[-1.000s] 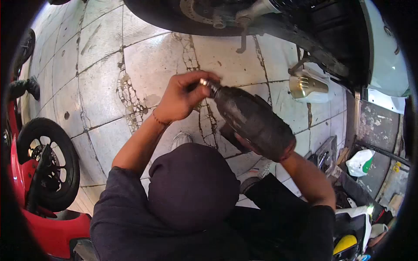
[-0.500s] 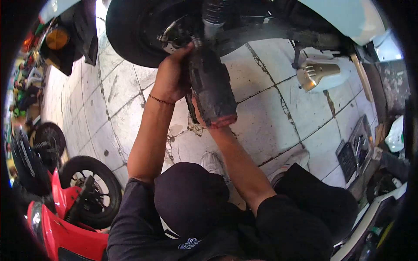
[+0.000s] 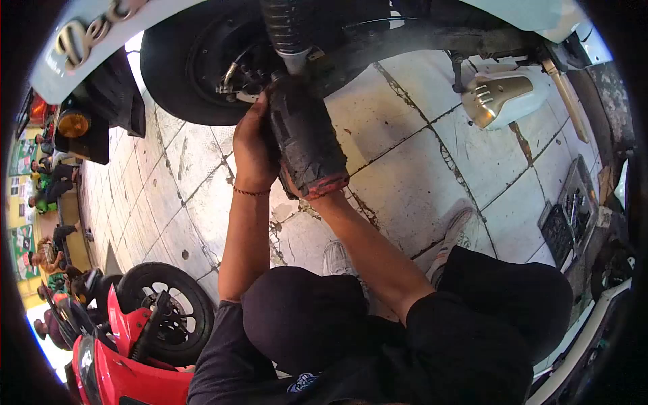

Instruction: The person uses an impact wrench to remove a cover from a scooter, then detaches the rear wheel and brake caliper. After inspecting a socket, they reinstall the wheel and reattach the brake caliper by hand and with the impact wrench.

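A worn black impact wrench (image 3: 307,138) with a red rear edge points at the hub area (image 3: 246,84) of a scooter's wheel (image 3: 179,74). My left hand (image 3: 255,152) is closed around the wrench's front left side, its thumb up near the nose. Behind the tool's body, my right hand (image 3: 290,182) grips it from below; most of those fingers are hidden. Just above the nose, a shock absorber (image 3: 287,40) comes down. Whether the nose touches a fastener is hidden.
A white and gold cover (image 3: 503,98) lies on the tiled floor (image 3: 405,169). At right sits a tray of tools (image 3: 577,202). A red motorbike (image 3: 128,364) with its wheel (image 3: 165,314) stands lower left. Several people (image 3: 54,182) sit at far left.
The camera view has shifted, showing more of the scooter body and the people at left. The wrench and both hands sit further left in view, still held at the wheel hub.
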Tool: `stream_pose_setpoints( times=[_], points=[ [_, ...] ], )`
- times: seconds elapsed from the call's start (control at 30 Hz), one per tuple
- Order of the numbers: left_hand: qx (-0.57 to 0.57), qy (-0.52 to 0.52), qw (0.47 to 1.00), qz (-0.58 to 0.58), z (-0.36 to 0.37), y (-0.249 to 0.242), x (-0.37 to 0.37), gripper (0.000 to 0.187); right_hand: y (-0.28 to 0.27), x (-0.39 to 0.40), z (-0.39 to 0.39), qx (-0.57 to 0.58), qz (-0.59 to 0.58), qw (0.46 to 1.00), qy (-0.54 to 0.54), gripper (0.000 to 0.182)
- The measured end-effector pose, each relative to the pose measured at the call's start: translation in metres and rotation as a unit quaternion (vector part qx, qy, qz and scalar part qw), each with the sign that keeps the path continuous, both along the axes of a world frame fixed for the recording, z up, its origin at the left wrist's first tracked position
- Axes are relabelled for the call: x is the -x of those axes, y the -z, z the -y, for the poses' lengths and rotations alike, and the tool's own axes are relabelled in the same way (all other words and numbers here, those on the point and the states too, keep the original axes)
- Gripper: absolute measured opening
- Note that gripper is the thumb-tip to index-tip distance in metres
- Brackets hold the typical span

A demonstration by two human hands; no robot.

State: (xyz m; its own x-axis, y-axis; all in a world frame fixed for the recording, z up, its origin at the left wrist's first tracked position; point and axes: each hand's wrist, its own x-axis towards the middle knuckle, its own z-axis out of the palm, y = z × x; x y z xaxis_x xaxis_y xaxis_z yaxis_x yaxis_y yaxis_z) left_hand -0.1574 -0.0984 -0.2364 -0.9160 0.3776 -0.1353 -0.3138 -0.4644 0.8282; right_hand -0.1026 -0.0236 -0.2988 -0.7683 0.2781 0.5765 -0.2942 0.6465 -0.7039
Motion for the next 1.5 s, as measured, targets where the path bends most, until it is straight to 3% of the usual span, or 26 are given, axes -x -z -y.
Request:
stream_pose_setpoints(
  times=[0.13, 0.23, 0.27, 0.33, 0.37, 0.43, 0.47, 0.6, 0.67, 0.7, 0.73, 0.8, 0.83, 0.87, 0.9, 0.93, 0.97, 1.03, 1.07, 1.13, 1.27, 1.33, 1.37, 1.43, 1.47, 1.5],
  points=[
    [-0.057, 0.018, 0.998, 0.01, -0.004, 0.0, -0.004, 0.045, 0.021, 0.001, 0.011, 0.327, -0.025, 0.94, -0.099, 0.056],
    [-0.048, 0.024, 0.999, -0.011, 0.007, 0.009, 0.005, 0.046, 0.023, -0.006, 0.016, 0.622, -0.083, 0.743, -0.232, 0.055],
    [-0.019, 0.023, 0.999, -0.031, 0.013, 0.015, 0.009, 0.047, 0.017, -0.009, 0.013, 0.626, -0.082, 0.74, -0.231, 0.055],
    [-0.056, 0.029, 0.998, -0.013, 0.024, 0.031, 0.019, 0.048, 0.007, -0.015, 0.002, 0.235, -0.04, 0.971, -0.014, 0.068],
    [-0.099, 0.037, 0.994, 0.003, 0.025, 0.032, 0.019, 0.048, 0.017, -0.008, 0.006, 0.238, -0.039, 0.97, -0.015, 0.068],
    [-0.088, 0.04, 0.995, 0.003, 0.018, 0.025, 0.011, 0.048, 0.044, 0.011, 0.013, 0.529, 0.065, 0.828, -0.177, 0.054],
    [-0.08, 0.045, 0.996, 0.0, 0.013, 0.02, 0.008, 0.047, 0.043, 0.01, 0.014, 0.566, 0.079, 0.797, -0.195, 0.053],
    [-0.061, 0.057, 0.996, -0.011, 0.008, 0.016, 0.008, 0.048, 0.033, -0.001, 0.019, 0.494, 0.029, 0.857, -0.144, 0.05],
    [-0.044, 0.022, 0.999, 0.011, 0.006, 0.01, 0.004, 0.049, 0.031, 0.001, 0.024, 0.546, 0.018, 0.823, -0.155, 0.048],
    [-0.042, 0.023, 0.999, 0.011, 0.005, 0.01, 0.002, 0.049, 0.03, 0.003, 0.026, 0.613, 0.005, 0.768, -0.184, 0.048],
    [-0.056, 0.028, 0.998, 0.01, 0.005, 0.011, 0.002, 0.049, 0.027, 0.004, 0.026, 0.714, -0.033, 0.656, -0.242, 0.047],
    [-0.064, 0.033, 0.997, 0.007, 0.009, 0.014, 0.007, 0.048, 0.022, 0.007, 0.024, 0.865, -0.129, 0.299, -0.381, 0.047],
    [-0.079, 0.054, 0.995, 0.002, 0.014, 0.017, 0.01, 0.048, 0.022, 0.01, 0.023, 0.873, -0.158, 0.165, -0.432, 0.046],
    [-0.095, 0.075, 0.993, -0.004, 0.017, 0.02, 0.013, 0.047, 0.022, 0.011, 0.02, 0.873, -0.159, 0.162, -0.432, 0.046],
    [-0.089, 0.075, 0.993, -0.005, 0.02, 0.025, 0.018, 0.047, 0.024, 0.014, 0.016, 0.785, -0.006, 0.525, -0.328, 0.044],
    [-0.082, 0.041, 0.996, -0.019, 0.02, 0.028, 0.018, 0.047, 0.024, 0.013, 0.012, 0.56, 0.149, 0.798, -0.166, 0.043],
    [-0.075, 0.008, 0.997, -0.033, 0.02, 0.03, 0.019, 0.047, 0.013, 0.012, 0.006, 0.563, 0.148, 0.796, -0.166, 0.043],
    [-0.144, 0.043, 0.989, -0.013, 0.015, 0.031, 0.02, 0.047, -0.009, 0.006, -0.003, 0.898, -0.033, 0.342, -0.275, 0.038],
    [-0.215, 0.077, 0.974, 0.006, 0.012, 0.029, 0.021, 0.047, -0.011, 0.006, -0.001, 0.898, -0.036, 0.342, -0.274, 0.038],
    [-0.129, 0.038, 0.991, -0.016, 0.008, 0.022, 0.015, 0.046, -0.013, 0.004, 0.005, 0.849, -0.084, 0.485, -0.191, 0.037],
    [0.108, -0.061, 0.986, -0.107, 0.026, 0.022, -0.004, 0.048, 0.015, 0.006, 0.012, 0.603, 0.043, 0.778, -0.173, 0.042],
    [0.195, -0.067, 0.97, -0.13, 0.073, 0.08, -0.004, 0.05, 0.027, 0.003, 0.017, 0.421, 0.073, 0.895, -0.124, 0.045],
    [0.284, -0.072, 0.944, -0.15, 0.09, 0.104, -0.004, 0.053, 0.032, 0.001, 0.02, 0.339, 0.08, 0.932, -0.098, 0.047],
    [0.12, -0.067, 0.98, 0.147, 0.079, 0.12, -0.003, 0.061, 0.04, -0.004, 0.027, 0.22, 0.09, 0.97, -0.057, 0.052],
    [0.102, -0.101, 0.99, 0.009, 0.085, 0.164, -0.013, 0.067, 0.042, -0.004, 0.03, 0.183, 0.094, 0.978, -0.041, 0.054],
    [0.096, -0.1, 0.99, 0.008, 0.085, 0.159, -0.011, 0.067, 0.045, -0.004, 0.03, 0.153, 0.097, 0.983, -0.029, 0.056]
  ],
)
